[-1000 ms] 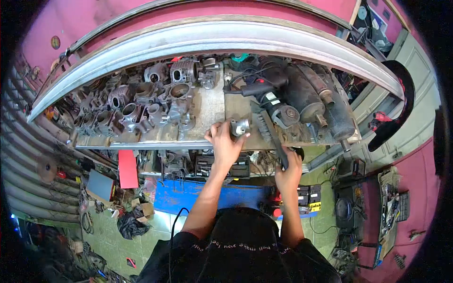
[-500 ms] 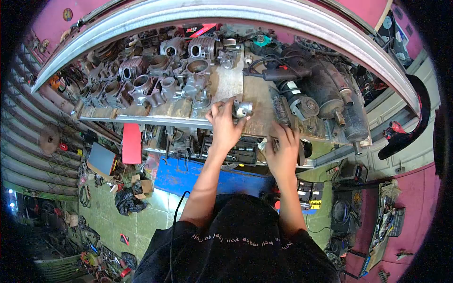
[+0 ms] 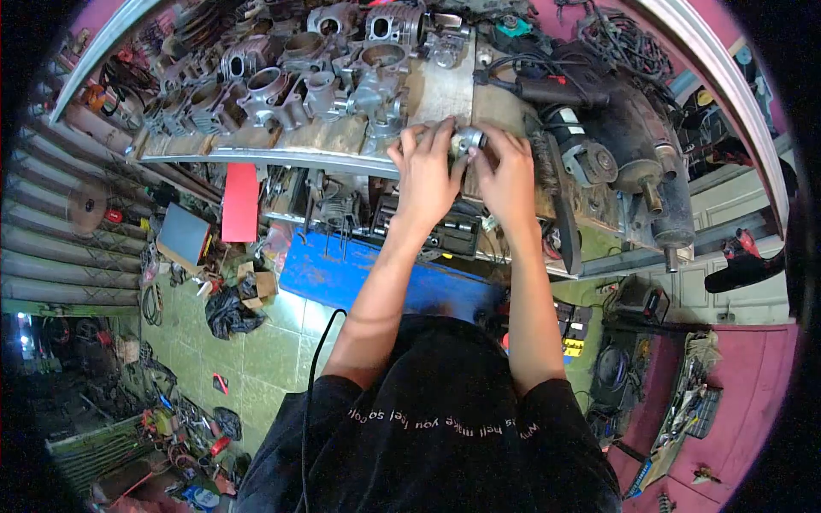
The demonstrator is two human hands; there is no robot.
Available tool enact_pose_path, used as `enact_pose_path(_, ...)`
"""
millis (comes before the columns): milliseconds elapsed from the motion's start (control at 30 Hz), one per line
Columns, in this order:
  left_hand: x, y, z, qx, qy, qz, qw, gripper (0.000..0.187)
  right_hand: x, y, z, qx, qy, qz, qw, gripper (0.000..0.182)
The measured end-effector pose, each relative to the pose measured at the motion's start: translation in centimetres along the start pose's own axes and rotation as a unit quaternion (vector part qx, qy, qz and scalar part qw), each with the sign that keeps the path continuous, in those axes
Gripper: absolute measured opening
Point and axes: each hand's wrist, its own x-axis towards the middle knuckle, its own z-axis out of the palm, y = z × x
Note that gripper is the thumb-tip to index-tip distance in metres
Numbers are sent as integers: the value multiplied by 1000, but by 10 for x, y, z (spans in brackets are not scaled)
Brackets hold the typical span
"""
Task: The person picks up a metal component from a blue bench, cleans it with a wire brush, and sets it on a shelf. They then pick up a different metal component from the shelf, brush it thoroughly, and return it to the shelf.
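Observation:
A small silvery piston [image 3: 469, 138] is between my two hands near the front of the wooden workbench top [image 3: 342, 135]. My left hand [image 3: 428, 175] grips it from the left, fingers curled around its side. From the right, my right hand [image 3: 508, 175] closes its thumb and fingers on the same piston. Part of the piston is hidden behind my fingers. Just left of my left hand stand several grey engine cylinders [image 3: 267, 90]. A wire brush [image 3: 540, 154] lies close to the right of my right hand.
An angle grinder [image 3: 586, 158] and dark exhaust mufflers [image 3: 629, 141] lie at the right of the bench. Below its edge are an open socket set case [image 3: 453, 238], a red box [image 3: 240, 203] and a blue bench [image 3: 342, 269]. Loose items lie on the tiled floor.
My right hand has moved up and left from beside the wire brush onto the piston. My left hand still has the piston. The camera view has shifted.

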Motion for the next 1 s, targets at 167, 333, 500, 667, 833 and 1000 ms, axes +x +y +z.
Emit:
enact_pose_path(167,6,6,6,79,57,-12,995,47,13,9,15,-22,0,-3,1000,39)
enact_pose_path(333,14,5,9,106,63,-6,992,41,17,14,22,-24,16,-6,1000,42)
enact_pose_path(500,20,0,4,141,33,14,989,34,19,13,19,-27,24,-45,998,42)
enact_pose_path(667,23,-9,1,156,24,49,986,44,21,18,16,-52,14,-63,997,40)
enact_pose_path(833,41,-11,-20,159,-32,101,981,36,27,15,17,-78,14,-85,993,34)
enact_pose_path(1000,62,-23,-23,221,-29,158,962,24,45,25,28,-84,25,-104,991,34)
